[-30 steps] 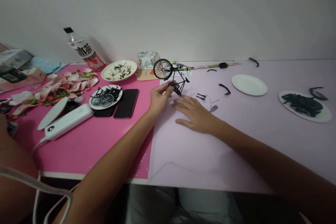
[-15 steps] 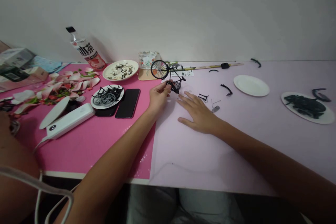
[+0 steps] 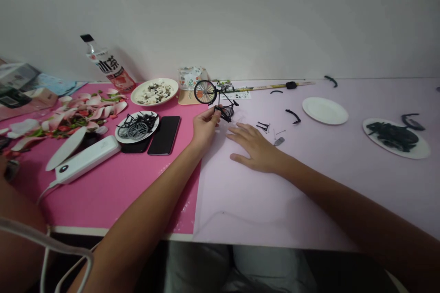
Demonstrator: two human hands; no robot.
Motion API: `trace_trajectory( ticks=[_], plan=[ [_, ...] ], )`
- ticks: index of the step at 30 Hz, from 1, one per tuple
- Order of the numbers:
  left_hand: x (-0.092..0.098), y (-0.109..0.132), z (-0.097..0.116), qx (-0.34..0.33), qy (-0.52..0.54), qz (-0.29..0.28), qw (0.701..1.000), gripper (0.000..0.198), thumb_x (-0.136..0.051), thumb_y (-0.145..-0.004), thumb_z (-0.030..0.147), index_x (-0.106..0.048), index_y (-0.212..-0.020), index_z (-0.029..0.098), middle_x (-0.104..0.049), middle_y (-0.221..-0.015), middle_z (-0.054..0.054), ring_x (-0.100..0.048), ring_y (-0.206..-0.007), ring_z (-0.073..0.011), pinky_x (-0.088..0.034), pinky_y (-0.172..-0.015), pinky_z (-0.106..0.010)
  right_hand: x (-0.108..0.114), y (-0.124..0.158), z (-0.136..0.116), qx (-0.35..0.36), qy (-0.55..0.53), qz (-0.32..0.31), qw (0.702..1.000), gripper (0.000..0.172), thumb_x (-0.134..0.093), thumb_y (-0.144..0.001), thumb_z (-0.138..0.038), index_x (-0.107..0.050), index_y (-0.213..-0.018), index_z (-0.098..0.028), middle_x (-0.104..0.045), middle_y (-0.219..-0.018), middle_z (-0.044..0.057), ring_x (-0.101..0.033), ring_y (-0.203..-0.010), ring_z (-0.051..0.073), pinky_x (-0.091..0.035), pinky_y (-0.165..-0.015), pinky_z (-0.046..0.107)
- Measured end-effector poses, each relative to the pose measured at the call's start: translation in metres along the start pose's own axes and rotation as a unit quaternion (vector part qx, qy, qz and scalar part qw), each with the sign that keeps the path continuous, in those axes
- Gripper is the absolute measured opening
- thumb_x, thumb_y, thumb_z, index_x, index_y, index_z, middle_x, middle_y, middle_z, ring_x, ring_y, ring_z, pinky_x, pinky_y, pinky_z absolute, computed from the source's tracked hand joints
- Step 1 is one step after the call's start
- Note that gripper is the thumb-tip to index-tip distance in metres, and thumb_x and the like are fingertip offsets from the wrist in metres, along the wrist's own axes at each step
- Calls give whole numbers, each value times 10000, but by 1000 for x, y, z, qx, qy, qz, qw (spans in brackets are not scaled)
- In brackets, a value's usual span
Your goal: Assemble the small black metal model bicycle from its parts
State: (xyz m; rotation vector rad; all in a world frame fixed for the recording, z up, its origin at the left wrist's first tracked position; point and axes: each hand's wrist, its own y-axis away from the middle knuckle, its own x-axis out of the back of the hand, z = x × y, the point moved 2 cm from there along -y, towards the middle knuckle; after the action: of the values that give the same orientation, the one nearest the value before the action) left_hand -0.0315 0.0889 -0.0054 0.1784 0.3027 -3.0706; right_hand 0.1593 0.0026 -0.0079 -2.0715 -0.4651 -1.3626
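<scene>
Pinched in the fingers of my left hand (image 3: 204, 124) is a small black model bicycle (image 3: 222, 99). Its spoked wheel stands up at the upper left, and its frame slants down to the right; part of the frame is hidden by my fingers. My right hand (image 3: 254, 149) lies spread on the pale lilac table cover, just right of the bicycle and apart from it, holding nothing. Beyond its fingers are small black forked parts (image 3: 263, 126), thin pins and a little grey piece (image 3: 279, 141).
Black curved parts (image 3: 293, 116), a white plate (image 3: 325, 111) and a black-smeared plate (image 3: 424, 148) lie to the right. Leftward are a plate of bicycle parts (image 3: 136, 126), a phone (image 3: 165, 135), a white power bank (image 3: 87, 160), petals (image 3: 92, 110) and a bottle (image 3: 110, 66).
The whole view has shifted slightly, so things appear a little further left. My left hand still holds the bicycle, and my right hand remains spread beside it.
</scene>
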Motion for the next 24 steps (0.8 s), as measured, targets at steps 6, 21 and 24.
trace_trajectory(
  ticks=[6, 21, 24],
  plan=[
    [-3, 3, 3, 1, 22, 3, 1000, 392, -897, -753, 459, -858, -1019, 173, -689, -737, -3, -519, -646, -106, -441, -616, -236, 2, -1, 3, 2, -60, 80, 995, 452, -633, -1032, -375, -651, -1468, -256, -686, -1454, 126, -485, -1514, 352, -432, -1231, 625],
    [-14, 14, 5, -9, 10, -35, 999, 368, -876, -759, 446, -871, -1016, 182, -744, -805, -26, -499, -633, -111, -452, -615, -258, -3, 0, 12, -2, -112, 164, 980, 325, -622, -975, -63, -701, -1230, -250, -688, -937, 73, -668, -1072, 291, -591, -961, 508],
    [-16, 17, 5, -4, 2, -40, 999, 377, -868, -765, 450, -873, -1033, 185, -752, -809, -26, -492, -632, -113, -451, -616, -260, 4, 1, 5, 13, -126, 198, 972, 306, -547, -982, -29, -651, -1156, -258, -676, -999, 74, -664, -1012, 263, -595, -915, 478]
  ],
)
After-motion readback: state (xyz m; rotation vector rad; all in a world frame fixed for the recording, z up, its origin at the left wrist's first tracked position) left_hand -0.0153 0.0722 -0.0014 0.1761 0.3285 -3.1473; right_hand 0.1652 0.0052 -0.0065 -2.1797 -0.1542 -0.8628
